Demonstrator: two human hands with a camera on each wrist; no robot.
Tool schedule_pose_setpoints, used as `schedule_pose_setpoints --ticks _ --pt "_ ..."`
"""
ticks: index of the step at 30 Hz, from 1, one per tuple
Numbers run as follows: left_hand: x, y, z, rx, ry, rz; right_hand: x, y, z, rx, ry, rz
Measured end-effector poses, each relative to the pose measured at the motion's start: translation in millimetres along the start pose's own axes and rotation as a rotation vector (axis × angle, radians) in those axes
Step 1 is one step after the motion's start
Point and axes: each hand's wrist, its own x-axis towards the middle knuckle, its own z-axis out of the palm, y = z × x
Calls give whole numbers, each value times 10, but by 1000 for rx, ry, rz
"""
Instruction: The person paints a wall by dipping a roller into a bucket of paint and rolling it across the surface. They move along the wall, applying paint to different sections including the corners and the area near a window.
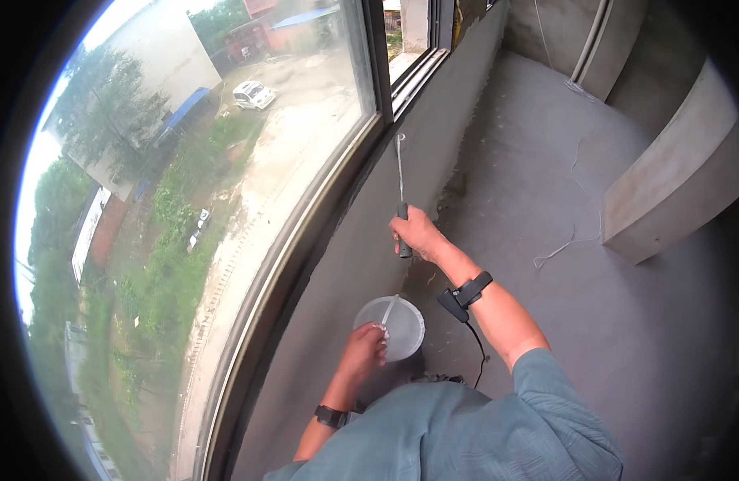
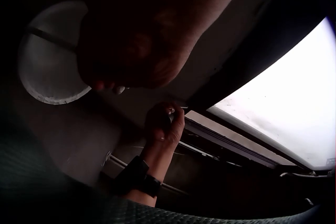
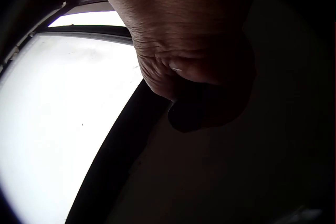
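In the head view my right hand (image 1: 418, 232) grips the dark handle of a tool (image 1: 403, 216). A thin metal rod runs from the handle to a small loop at its far end, in front of the grey wall under the window. The right wrist view shows the curled fingers round the dark handle end (image 3: 185, 115). My left hand (image 1: 364, 350) holds the pale strip-like handle (image 1: 392, 309) across the top of a round whitish bucket (image 1: 418, 333), close to my body. In the left wrist view, the bucket (image 2: 47, 71) appears beside the dark hand; its contents are hard to make out.
A large window with a dark frame (image 1: 305, 210) runs along my left, above the plastered wall (image 1: 345, 240). Grey floor (image 1: 538, 160) stretches to the right. A concrete column (image 1: 666, 176) stands there, with a thin cord (image 1: 558, 247) lying near its base.
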Motion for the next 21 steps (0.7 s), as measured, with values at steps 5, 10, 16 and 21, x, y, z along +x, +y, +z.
schedule_pose_setpoints --ticks 5,10,16,21 --pt "382 196 84 -21 -25 4 572 -209 -323 -41 101 30" --pt "658 346 119 -3 -31 -9 916 -267 -534 -63 105 8" --pt "833 441 97 44 -19 -30 451 63 -102 -45 55 -11" --pt "986 441 119 4 5 -46 -139 214 207 -95 -52 42"
